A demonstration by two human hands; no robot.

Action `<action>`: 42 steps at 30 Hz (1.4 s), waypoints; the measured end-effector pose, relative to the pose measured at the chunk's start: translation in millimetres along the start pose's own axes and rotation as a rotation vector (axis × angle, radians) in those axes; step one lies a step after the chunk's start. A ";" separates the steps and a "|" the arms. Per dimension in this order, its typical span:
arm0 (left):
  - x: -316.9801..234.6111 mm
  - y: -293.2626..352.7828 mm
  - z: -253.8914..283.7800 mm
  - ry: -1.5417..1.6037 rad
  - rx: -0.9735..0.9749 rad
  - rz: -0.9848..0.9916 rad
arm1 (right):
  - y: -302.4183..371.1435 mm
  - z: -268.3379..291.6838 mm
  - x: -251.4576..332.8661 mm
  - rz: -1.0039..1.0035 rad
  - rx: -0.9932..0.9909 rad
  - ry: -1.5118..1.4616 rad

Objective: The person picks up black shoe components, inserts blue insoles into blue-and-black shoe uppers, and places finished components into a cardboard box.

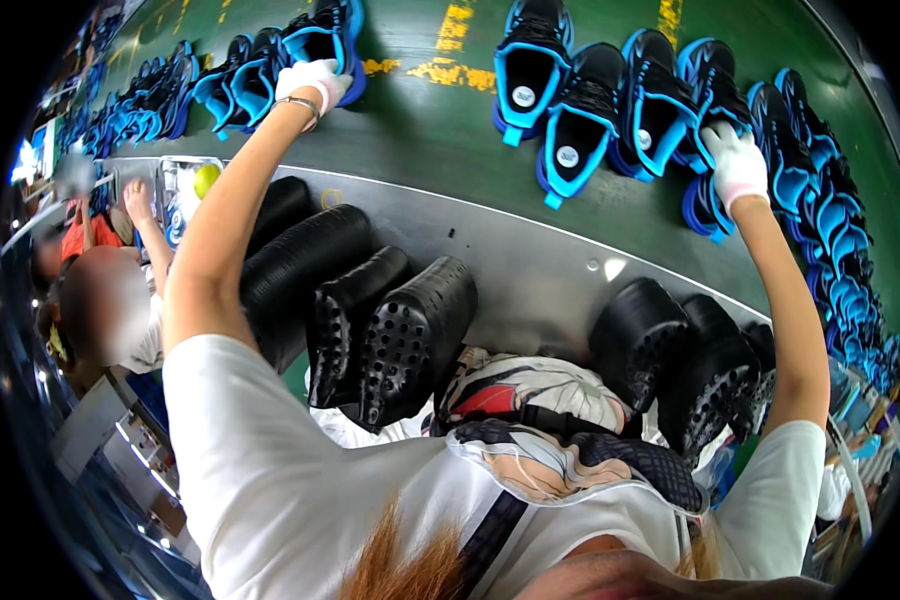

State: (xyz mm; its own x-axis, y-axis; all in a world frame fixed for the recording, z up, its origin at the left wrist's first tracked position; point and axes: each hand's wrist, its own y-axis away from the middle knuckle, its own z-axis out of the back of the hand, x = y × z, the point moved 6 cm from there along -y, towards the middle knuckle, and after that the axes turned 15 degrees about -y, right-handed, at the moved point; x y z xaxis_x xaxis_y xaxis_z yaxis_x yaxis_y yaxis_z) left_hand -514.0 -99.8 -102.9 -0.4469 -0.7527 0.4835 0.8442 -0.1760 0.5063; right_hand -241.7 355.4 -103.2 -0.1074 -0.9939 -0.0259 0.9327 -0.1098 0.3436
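My left hand (312,82), in a white glove, is closed on the heel of a black and blue sneaker (353,40) at the far left of the green surface. Off to the right, my white-gloved right hand (736,165) has its fingers bent into the heel opening of another black and blue sneaker (710,68). Part of that shoe is covered by the hand. Beside it stand more sneakers of the same kind, such as one sneaker (582,120) with a round white sticker inside. A further sneaker (703,205) shows partly behind my right wrist.
Long rows of sneakers (155,95) run off to the left and right (835,215) along the green surface (420,130). Black cylinders with perforated ends (420,335) lie along the metal ledge (530,285) close to me. Another person (110,300) is at the left.
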 end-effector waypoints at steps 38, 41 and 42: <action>-250.9 361.3 150.3 0.726 -0.281 -0.834 | 452.9 -8.1 -88.8 -0.456 -0.357 -0.953; -264.2 369.6 140.2 0.884 -0.285 -0.754 | 490.4 -9.5 -143.7 -0.574 -0.552 -0.810; -261.2 376.1 137.0 0.971 -0.245 -0.700 | 501.0 -22.3 -162.8 -0.642 -0.532 -0.757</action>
State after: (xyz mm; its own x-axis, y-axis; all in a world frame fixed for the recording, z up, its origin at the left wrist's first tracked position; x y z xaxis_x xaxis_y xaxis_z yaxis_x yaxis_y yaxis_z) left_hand -120.4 117.6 59.1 -0.5094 -0.5897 -0.6267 0.5901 -0.7695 0.2444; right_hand 250.7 462.0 52.2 -0.6332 -0.5076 0.5842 0.6381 -0.7696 0.0228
